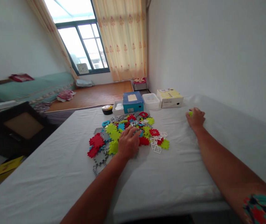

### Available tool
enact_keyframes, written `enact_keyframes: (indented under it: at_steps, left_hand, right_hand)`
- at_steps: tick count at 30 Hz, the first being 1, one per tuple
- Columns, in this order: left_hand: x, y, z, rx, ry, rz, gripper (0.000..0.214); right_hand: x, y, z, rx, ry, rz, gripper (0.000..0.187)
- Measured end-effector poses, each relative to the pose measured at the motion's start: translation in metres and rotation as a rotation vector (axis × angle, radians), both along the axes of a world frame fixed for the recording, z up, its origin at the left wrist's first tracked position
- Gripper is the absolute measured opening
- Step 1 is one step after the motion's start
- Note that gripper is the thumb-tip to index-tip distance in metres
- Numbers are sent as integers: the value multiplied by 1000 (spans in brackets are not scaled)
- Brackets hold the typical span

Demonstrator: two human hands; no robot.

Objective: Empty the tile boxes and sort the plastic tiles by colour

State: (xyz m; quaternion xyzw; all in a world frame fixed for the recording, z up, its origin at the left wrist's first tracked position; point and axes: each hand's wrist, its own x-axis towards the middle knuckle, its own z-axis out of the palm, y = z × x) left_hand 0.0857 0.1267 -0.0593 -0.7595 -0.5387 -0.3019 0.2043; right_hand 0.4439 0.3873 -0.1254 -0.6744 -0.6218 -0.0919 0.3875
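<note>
Green piece (190, 114) within right grip (197, 118)

Two hands: one left hand (128, 142), one right hand (196, 119). One green piece (191, 114) at the latter. Toothed pieces (111, 128): four colours, too heaped to count. White lattice pieces (157, 149): at least four. One blue box (133, 102), one yellow box (170, 98), one plastic tub (151, 100), one round container (107, 110).

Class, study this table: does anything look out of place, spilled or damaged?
No spill or damage shows. Only the green piece in the right hand looks out of place: it is well apart from the mixed gear pile at the left hand.
</note>
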Motion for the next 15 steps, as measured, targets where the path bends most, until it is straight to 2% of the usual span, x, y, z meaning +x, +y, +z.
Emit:
enact_keyframes:
  at_steps: [3,5,7,9,11,13,15]
  left_hand:
    - [-37,8,20,80,-69,204,33]
    - [-73,11,28,94,-171,376,33]
    - [-116,11,28,82,-333,575,34]
    - [-160,6,18,-2,-500,724,36]
    - [-196,-1,3,-164,-662,853,36]
    - [-219,-6,-13,-241,-722,886,33]
    - [-226,-5,-24,-279,-742,845,32]
  right_hand:
    - [-29,-8,9,66,-2,220,34]
    - [-53,-20,18,8,5,410,32]
    - [-79,-39,27,-113,25,633,29]
    - [-104,-60,33,-248,13,873,28]
    - [-124,-81,37,-341,-49,1040,30]
    - [-137,-96,39,-387,-119,1111,38]
    - [-143,-104,39,-415,-148,1125,44]
